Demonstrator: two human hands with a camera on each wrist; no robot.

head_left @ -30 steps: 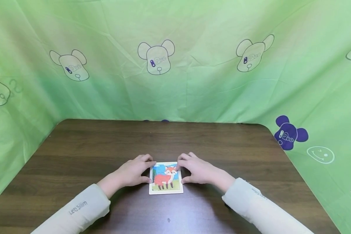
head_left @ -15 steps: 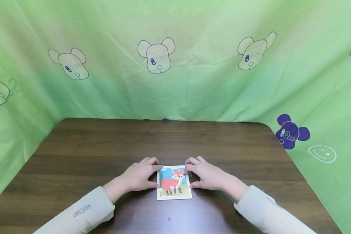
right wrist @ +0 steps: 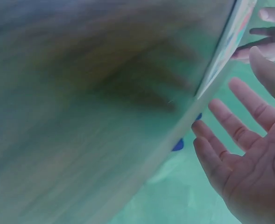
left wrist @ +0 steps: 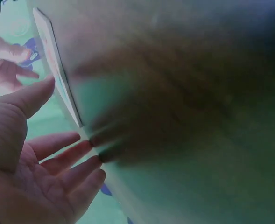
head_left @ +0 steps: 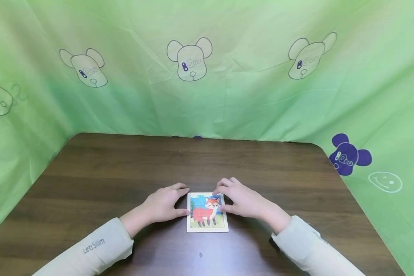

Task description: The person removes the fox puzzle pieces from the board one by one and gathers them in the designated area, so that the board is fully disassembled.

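A square picture puzzle [head_left: 207, 222] with a red fox in a pale frame lies flat on the table, in the lower middle of the head view. My left hand [head_left: 162, 203] is at its left side, the thumb by the left edge and the other fingers by the far left corner. My right hand [head_left: 243, 199] is at the right, thumb and forefinger over the far right part of the picture. Both wrist views show the fingers loosely extended, gripping nothing. Seen edge-on, the puzzle [left wrist: 62, 70] lies beyond the left thumb. Whether the fingertips touch it, I cannot tell.
The dark brown wooden table [head_left: 124, 165] spreads around the hands and reflects them. A green cloth [head_left: 227, 96] printed with bear heads hangs behind and along both sides. Light sleeves [head_left: 100, 245] cover the forearms.
The puzzle has shifted right and both hands have gone with it. Lately the right hand's thumb has come over the puzzle's right edge. The head view has also moved slightly.
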